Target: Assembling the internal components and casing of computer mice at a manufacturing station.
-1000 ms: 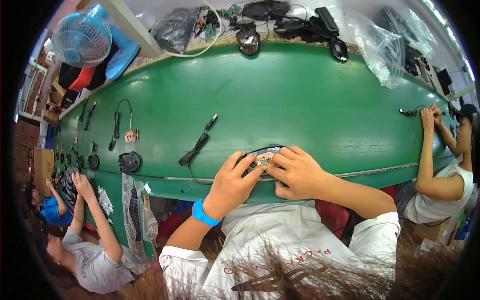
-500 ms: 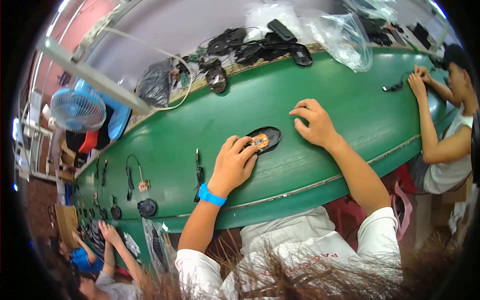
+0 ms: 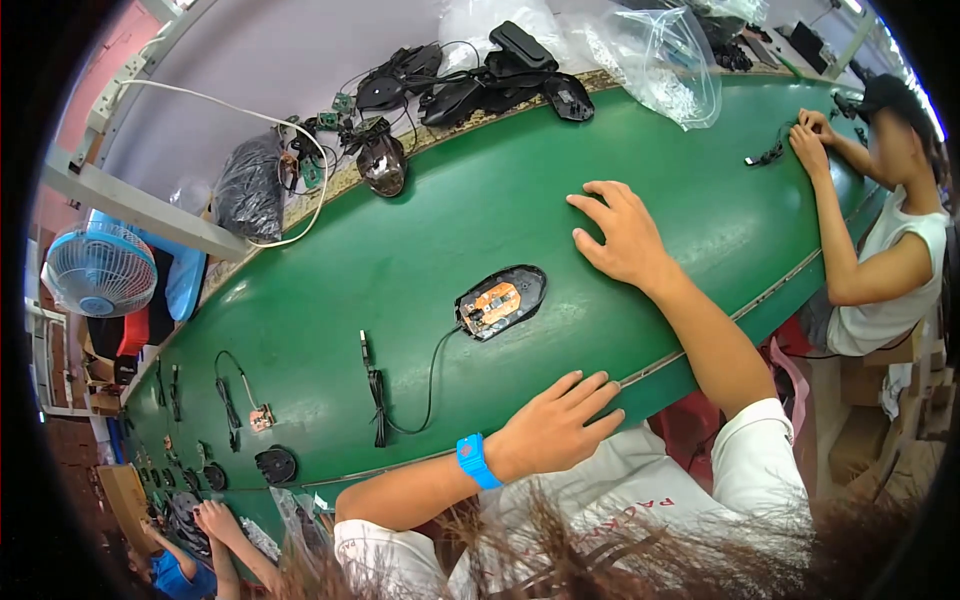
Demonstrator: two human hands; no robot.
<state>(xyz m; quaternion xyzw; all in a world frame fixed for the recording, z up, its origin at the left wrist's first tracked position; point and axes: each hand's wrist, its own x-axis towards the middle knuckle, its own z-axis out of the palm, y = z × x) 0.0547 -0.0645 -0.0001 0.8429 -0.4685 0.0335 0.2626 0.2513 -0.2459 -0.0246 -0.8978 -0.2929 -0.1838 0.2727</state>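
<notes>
A black mouse bottom shell [image 3: 531,287] lies on the green bench, with an orange circuit board [image 3: 494,305] seated inside it. From its left end a black cable [image 3: 432,375] curves to a tied bundle [image 3: 377,405] and a USB plug [image 3: 365,345]. My left hand [image 3: 560,424], with a blue band on the wrist, hovers near the bench's front edge, fingers spread and holding nothing. Up and to the right of the shell is my right hand [image 3: 624,240], its fingers apart and likewise without anything in them.
Black mouse parts [image 3: 450,95] and a clear plastic bag [image 3: 665,75] line the back ledge. Left of me lie another cabled board [image 3: 261,417] and a round-edged black shell [image 3: 276,464]. Co-workers sit on both sides; a fan [image 3: 98,270] stands far left.
My left hand has let go of the board in the shell and drawn back toward me, uncovering both. My right hand stays raised and open. The whole view has shifted somewhat.
</notes>
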